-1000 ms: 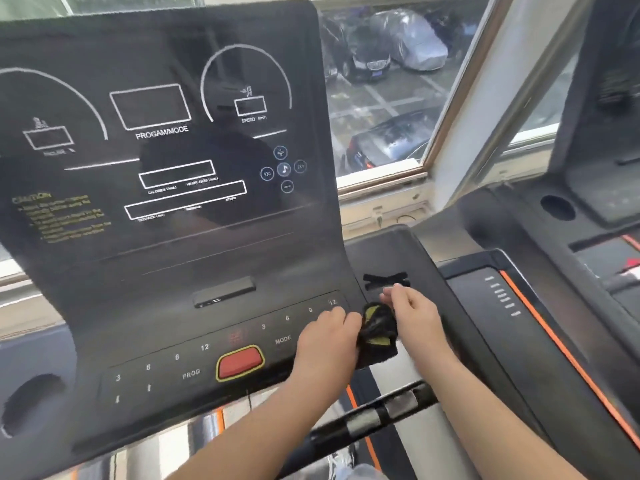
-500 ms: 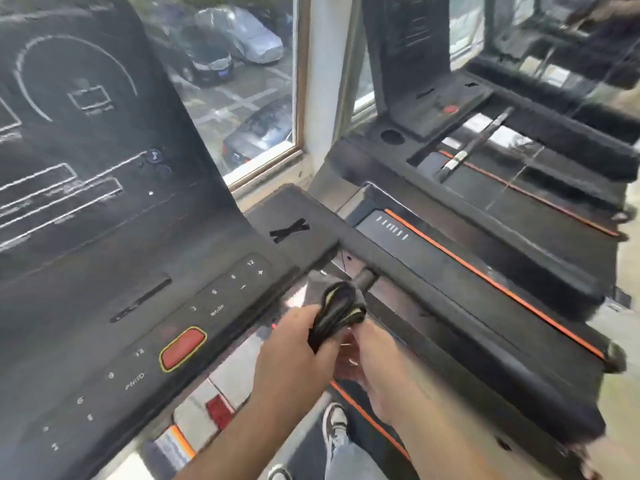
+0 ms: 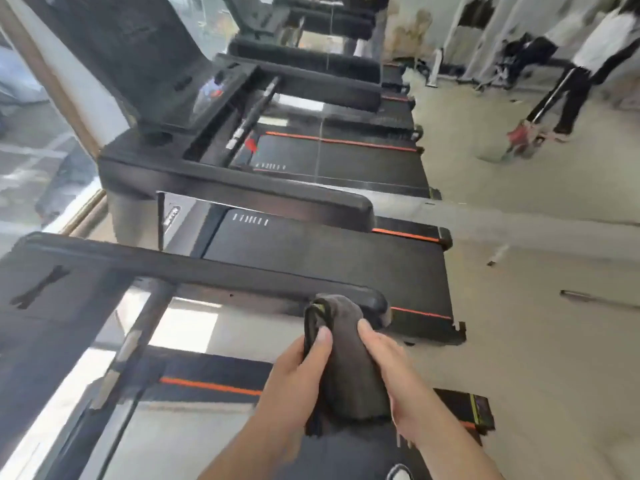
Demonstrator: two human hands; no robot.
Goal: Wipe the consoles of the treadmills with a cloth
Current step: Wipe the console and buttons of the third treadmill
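Though dark (grey-brown), cloth [image 3: 347, 365] between left grip [image 3: 292, 381] and right grip [image 3: 401, 382].

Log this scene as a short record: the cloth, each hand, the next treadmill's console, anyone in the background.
cloth: grey, bunched, on no console
left hand: grips cloth, thumb on top
right hand: holds cloth's other side
next treadmill console: upright, to the left, no hand on it
background: person with mop, blurred

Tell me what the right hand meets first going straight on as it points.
Probably the rounded end of the near treadmill's handrail, just past the cloth the right hand holds; depth is unclear.
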